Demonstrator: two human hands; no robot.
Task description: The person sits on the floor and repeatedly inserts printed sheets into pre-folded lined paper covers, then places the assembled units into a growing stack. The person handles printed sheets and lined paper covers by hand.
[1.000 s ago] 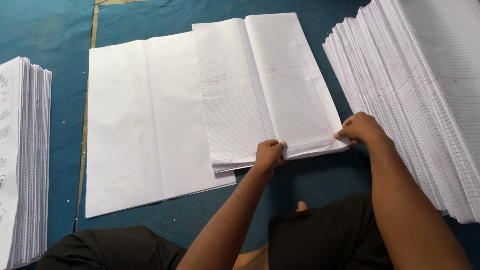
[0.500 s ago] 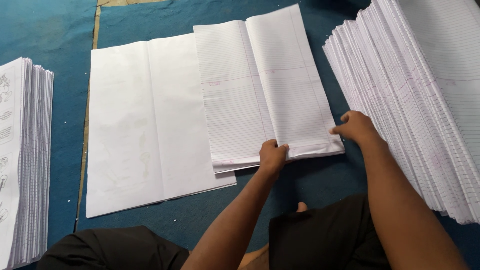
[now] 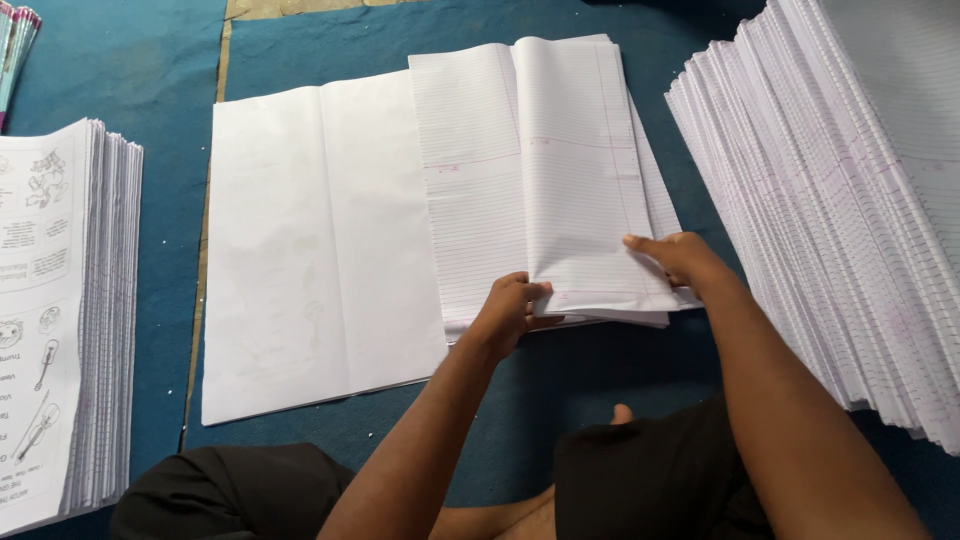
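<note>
Two hands (image 3: pixel 515 310), three paper stacks (image 3: pixel 880 190), one blank sheet (image 3: pixel 320 240), perhaps
</note>
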